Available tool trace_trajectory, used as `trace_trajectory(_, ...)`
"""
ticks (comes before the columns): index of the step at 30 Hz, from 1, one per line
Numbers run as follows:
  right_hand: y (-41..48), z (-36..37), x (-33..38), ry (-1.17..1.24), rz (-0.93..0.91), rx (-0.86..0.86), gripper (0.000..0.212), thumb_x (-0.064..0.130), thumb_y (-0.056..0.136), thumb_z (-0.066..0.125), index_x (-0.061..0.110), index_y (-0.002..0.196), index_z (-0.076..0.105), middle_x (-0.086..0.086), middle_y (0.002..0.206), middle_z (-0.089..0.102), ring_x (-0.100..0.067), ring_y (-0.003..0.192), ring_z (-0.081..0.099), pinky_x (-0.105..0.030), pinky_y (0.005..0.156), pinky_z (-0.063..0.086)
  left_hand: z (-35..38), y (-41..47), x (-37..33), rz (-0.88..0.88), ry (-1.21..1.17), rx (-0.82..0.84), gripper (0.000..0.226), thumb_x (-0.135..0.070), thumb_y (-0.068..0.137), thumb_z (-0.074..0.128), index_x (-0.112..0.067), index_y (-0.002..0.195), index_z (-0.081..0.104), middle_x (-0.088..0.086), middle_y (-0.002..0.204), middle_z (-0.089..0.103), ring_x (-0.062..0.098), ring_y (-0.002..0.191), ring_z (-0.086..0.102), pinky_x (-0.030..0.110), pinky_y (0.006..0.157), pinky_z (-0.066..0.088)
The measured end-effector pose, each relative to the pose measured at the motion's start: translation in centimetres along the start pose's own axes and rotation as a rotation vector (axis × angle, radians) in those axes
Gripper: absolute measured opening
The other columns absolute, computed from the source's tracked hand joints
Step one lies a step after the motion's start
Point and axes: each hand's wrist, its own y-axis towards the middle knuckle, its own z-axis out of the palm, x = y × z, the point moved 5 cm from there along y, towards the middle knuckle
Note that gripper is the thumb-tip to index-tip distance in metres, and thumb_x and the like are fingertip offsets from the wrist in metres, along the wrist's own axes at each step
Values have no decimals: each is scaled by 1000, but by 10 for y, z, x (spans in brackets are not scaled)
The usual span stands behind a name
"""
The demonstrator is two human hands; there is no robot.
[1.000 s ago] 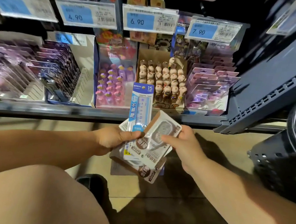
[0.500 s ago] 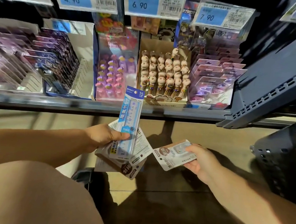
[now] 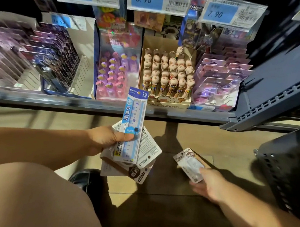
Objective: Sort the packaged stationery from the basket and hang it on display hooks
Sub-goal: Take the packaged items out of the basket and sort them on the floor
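Two grips pinching: left hand on ruler pack plus cards, right hand on blister pack

There is one view only, from a wide-angle camera on the person's head. It faces forward and down, from a low position close to the shelf, whose front edge crosses the middle of the view. The left hand and right hand are near the lens, above the floor. Straight lines bend toward the borders.
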Motion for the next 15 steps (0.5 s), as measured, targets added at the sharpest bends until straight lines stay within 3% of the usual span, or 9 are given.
trace_trajectory(3,-2,5,-20,-205,119,129,50,27,103,44,6,147,32,-29,137,48,-44,128,46,-54,106,35,2,1,1,-13,-34,2,72,-30,65,86,2,123,60,20,113,70,32,95,69,40,76,61)
trace_trajectory(5,-7,12,-19,-255,97,139,47,29,101,46,5,142,41,-27,129,54,-42,118,53,-50,106,39,4,1,0,-18,-21,18,76,-31,59,86,2,123,60,20,113,70,34,99,68,39,76,60)
trace_trajectory(7,-10,19,-3,-317,-51,63,39,33,100,49,5,125,55,-15,98,62,-28,88,60,-43,89,52,5,-1,-1,-19,-14,34,87,-36,48,93,1,120,61,18,112,71,34,102,68,41,79,59)
trace_trajectory(8,-14,26,7,-328,-136,62,38,37,99,51,6,120,56,-10,95,62,-23,85,59,-38,82,53,6,0,-1,-17,-10,42,94,-39,39,97,0,118,62,18,112,71,34,103,68,43,82,58)
trace_trajectory(12,-49,60,35,-293,-323,349,41,49,88,62,24,118,52,-2,119,65,-19,108,62,-32,87,54,13,0,-3,6,-11,76,100,-41,26,99,-4,113,65,16,112,71,32,103,69,43,85,57)
trace_trajectory(15,-72,77,45,-318,-435,485,42,37,84,70,22,120,54,0,113,70,-19,105,66,-38,91,55,20,0,-9,24,-3,106,80,-38,43,95,-6,109,65,14,110,72,29,101,70,44,89,56)
